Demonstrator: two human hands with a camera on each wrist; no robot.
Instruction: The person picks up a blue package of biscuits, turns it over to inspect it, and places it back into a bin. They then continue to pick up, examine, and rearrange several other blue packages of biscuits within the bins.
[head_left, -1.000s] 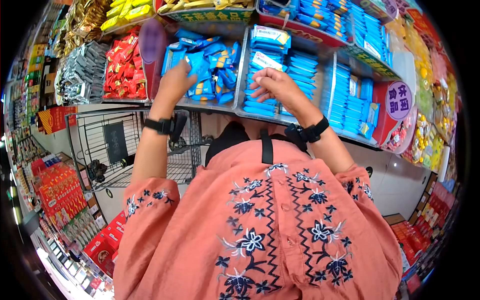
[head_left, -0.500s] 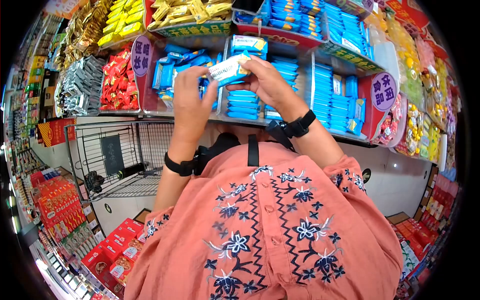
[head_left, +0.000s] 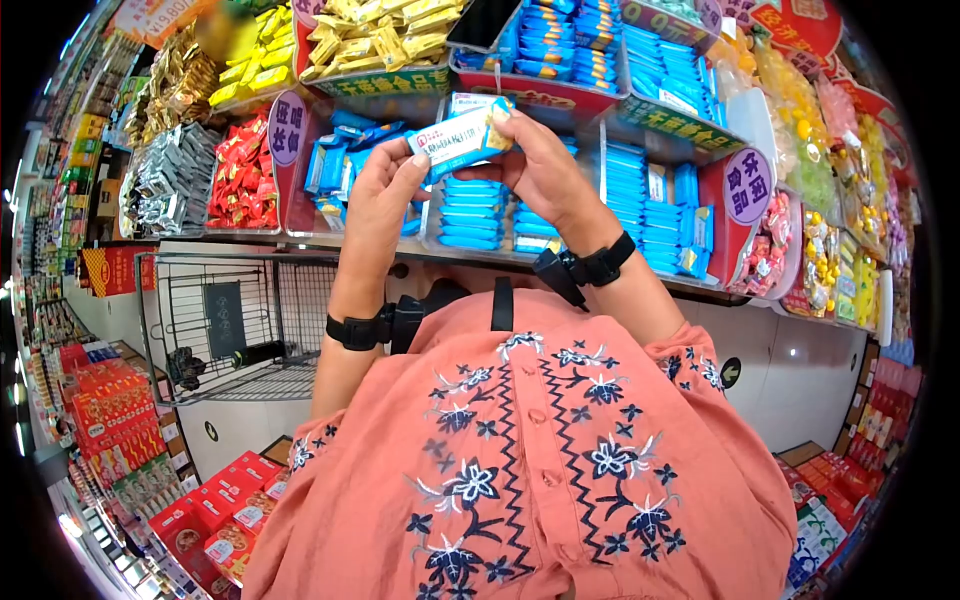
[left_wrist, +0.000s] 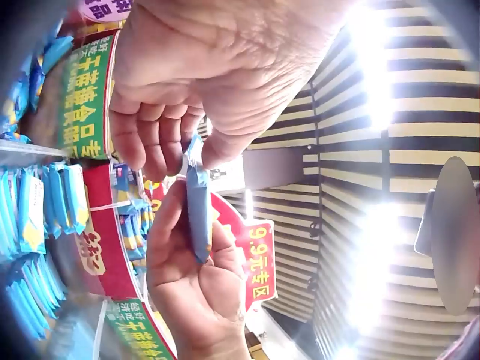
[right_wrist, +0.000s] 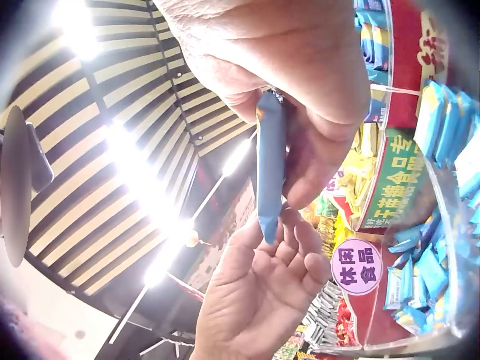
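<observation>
A blue snack packet (head_left: 462,138) with a white label is held up in front of the shelf, one end in each hand. My left hand (head_left: 385,205) pinches its left end between thumb and fingers. My right hand (head_left: 540,160) grips the right end from behind. The left wrist view shows the packet (left_wrist: 197,201) edge-on between both hands. In the right wrist view the packet (right_wrist: 271,169) hangs from my right hand's fingers (right_wrist: 315,142), and my left hand (right_wrist: 262,289) meets its lower end.
The shelf bins (head_left: 470,215) hold several blue packets, with red packets (head_left: 240,170) and silver ones (head_left: 165,180) to the left. A wire shopping trolley (head_left: 235,320) stands at lower left. Red boxes (head_left: 215,505) line a low shelf.
My left hand left the bin of blue packets and joined my right hand. Both hands now hold one packet, raised and turned label-up in front of the shelf.
</observation>
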